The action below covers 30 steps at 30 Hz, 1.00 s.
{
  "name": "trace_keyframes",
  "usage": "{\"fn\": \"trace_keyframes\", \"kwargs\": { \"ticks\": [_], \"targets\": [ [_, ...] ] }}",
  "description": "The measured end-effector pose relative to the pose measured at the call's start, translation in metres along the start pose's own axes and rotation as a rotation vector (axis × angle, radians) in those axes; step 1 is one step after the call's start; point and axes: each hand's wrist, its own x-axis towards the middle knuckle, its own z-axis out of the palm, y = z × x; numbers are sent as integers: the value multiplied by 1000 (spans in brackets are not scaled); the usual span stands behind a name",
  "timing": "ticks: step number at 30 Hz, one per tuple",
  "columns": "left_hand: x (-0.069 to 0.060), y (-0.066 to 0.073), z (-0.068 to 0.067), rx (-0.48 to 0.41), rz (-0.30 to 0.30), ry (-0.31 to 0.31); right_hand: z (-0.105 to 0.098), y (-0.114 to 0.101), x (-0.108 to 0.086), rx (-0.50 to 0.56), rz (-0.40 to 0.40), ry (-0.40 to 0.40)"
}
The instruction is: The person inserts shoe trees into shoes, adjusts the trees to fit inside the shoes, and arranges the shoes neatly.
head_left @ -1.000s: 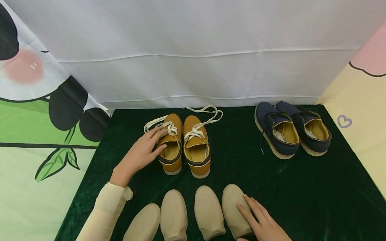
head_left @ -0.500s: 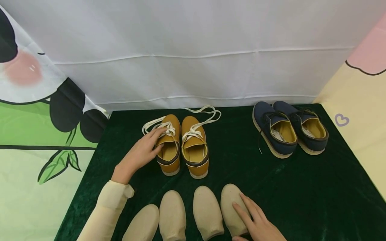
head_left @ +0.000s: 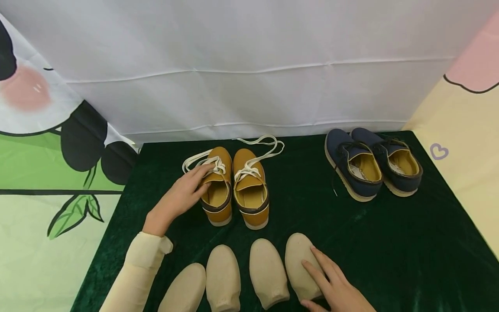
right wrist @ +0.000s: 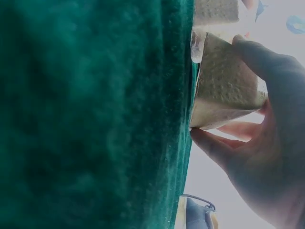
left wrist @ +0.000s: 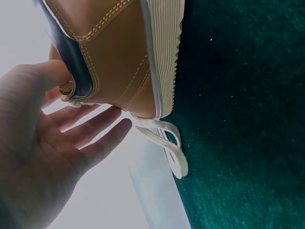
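My left hand (head_left: 178, 200) reaches over the left tan shoe (head_left: 220, 216), fingers loosely extended across its white laces (head_left: 220, 165), thumb by the opening. Seen from the left wrist, this hand (left wrist: 50, 133) has its thumb at the dark collar of the tan shoe (left wrist: 121, 62) and spread fingers beside it. Beside that shoe stands the right tan shoe (head_left: 260, 217). At the front, my right hand (head_left: 336, 287) grips the rightmost beige shoe form (head_left: 299, 255). The right wrist view shows the hand (right wrist: 281, 138) with thumb and fingers on opposite sides of the form (right wrist: 228, 78).
Two navy shoes (head_left: 360, 190) stand at the back right of the green cloth (head_left: 374, 247). Three more beige forms (head_left: 267, 273) lie left of the gripped one. A white curtain (head_left: 257, 99) hangs behind; printed cloths (head_left: 440, 182) are at the sides.
The rightmost form has shifted slightly forward, away from me, with my right hand on it. My left hand stays at the left tan shoe. The head view has shifted a little.
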Motion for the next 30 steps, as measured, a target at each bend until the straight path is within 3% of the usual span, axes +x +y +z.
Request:
{"fn": "trace_keyframes", "kwargs": {
  "ticks": [17,30],
  "targets": [
    [-1,-3,-3,-59,-22,-10,-43,6,23,106,108,-148],
    [-4,-3,-5,-109,-47,-31,-65,7,50,106,-10,-70]
  ]
}}
